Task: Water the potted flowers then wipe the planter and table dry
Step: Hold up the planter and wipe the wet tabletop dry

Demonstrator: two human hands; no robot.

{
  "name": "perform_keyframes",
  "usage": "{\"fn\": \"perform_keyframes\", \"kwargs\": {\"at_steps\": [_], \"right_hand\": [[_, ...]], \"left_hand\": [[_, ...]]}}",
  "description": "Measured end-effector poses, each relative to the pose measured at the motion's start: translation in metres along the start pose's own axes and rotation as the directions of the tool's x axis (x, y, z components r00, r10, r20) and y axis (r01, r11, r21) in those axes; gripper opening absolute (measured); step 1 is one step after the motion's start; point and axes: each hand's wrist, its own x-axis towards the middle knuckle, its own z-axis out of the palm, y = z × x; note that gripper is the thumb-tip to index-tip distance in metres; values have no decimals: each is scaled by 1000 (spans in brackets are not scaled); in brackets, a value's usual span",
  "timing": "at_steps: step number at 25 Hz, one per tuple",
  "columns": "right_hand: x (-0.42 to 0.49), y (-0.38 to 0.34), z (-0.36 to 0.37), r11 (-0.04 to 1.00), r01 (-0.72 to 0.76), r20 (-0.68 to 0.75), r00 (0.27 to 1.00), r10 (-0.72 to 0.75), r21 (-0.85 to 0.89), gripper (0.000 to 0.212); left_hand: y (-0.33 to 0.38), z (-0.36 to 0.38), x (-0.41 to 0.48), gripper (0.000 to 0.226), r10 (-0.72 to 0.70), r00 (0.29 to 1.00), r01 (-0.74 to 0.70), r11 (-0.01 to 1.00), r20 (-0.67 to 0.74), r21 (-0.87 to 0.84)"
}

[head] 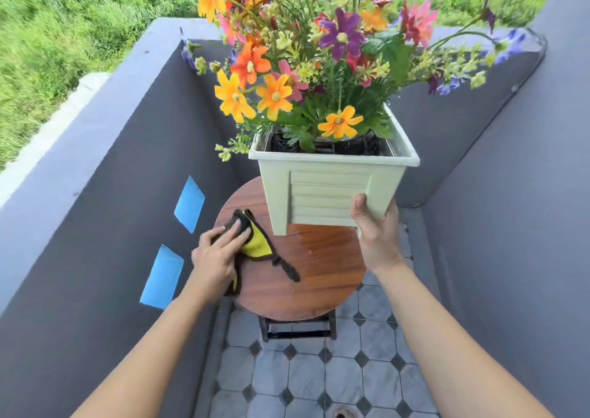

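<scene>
The hands work apart: the left hand (214, 258) lies fingers-down on a yellow cloth (260, 242) with dark edging, pressing it flat onto the left part of the round wooden counter (319, 277). One dark corner of the cloth trails toward the counter's middle. Left of the hand, two blue patches (190, 203) sit on the grey wall (95, 194). A glossy wet-looking patch shows on the wood just below the planter (329, 194). The right hand (376, 229) grips this pale green square planter by its lower right corner, thumb on the slatted front. The planter is held over the back of the counter and appears raised; whether it touches cannot be told. Bright flowers (319, 50) fill it. Grey tiled floor (319, 379) lies beneath.
</scene>
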Motion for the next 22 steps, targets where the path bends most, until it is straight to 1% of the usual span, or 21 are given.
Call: {"fn": "perform_keyframes", "kwargs": {"at_steps": [2,3,4,5,6,7,8,9,10,11,12,13,14,15,16,17,18,19,20,22], "right_hand": [[-9,13,4,1000,-12,3,1000,12,-9,67],[-12,20,5,999,-27,0,1000,27,-24,65],[-15,28,6,999,-37,-13,999,37,-35,57],[-18,34,7,998,-33,-22,999,32,-47,47],[-20,38,10,997,-25,-39,999,22,-72,40],[-22,39,14,995,-16,-52,999,11,-94,38],[-24,41,17,996,-13,-54,999,8,-90,39],[-26,41,18,998,-34,-39,999,32,-54,41],[-28,43,18,998,-58,-12,998,58,-24,42],[-32,46,18,997,-77,10,997,77,-3,47],[-35,51,19,996,-86,22,996,86,9,59],[-37,56,20,996,-90,29,996,90,5,72],[-39,59,22,995,-94,34,995,93,15,83],[-40,61,23,995,-99,40,994,98,13,89],[-39,63,24,995,-104,40,994,104,-6,91],[-38,62,24,994,-104,34,994,106,-40,92],[-36,61,24,993,-96,29,995,99,-74,93],[-36,57,24,991,-84,24,996,87,-101,94],[-36,55,22,989,-69,6,998,70,-132,92],[-36,51,16,971,-31,-40,999,22,-238,80]], "left_hand": [[-2,0,21,62,-139,990,137,987,-24,-86],[-4,-1,29,60,-194,980,189,975,-36,-113],[-5,-3,33,56,-289,957,281,948,-33,-151],[-12,0,36,50,-432,902,424,884,3,-197],[-18,1,38,44,-580,813,570,772,55,-281],[-21,2,39,35,-706,699,679,603,118,-418],[-22,-1,38,24,-775,598,708,390,205,-589],[-19,-3,36,20,-807,514,677,171,293,-716],[-13,-7,33,21,-807,442,658,-5,391,-753],[-11,-10,26,19,-770,432,656,-88,469,-750],[-8,-11,20,18,-711,478,676,-76,515,-733],[-6,-11,14,21,-645,551,696,6,529,-718],[-4,-10,8,23,-584,636,679,113,504,-726],[-5,-7,3,24,-547,708,640,229,447,-733],[-5,-4,0,26,-539,751,612,349,382,-710],[-6,1,-2,28,-560,769,597,453,310,-662],[-7,3,-2,31,-577,776,593,529,255,-607],[-7,3,-1,34,-581,781,594,578,228,-560],[-6,3,0,38,-584,782,598,600,219,-531],[-5,3,3,45,-588,776,615,626,227,-480]]}}
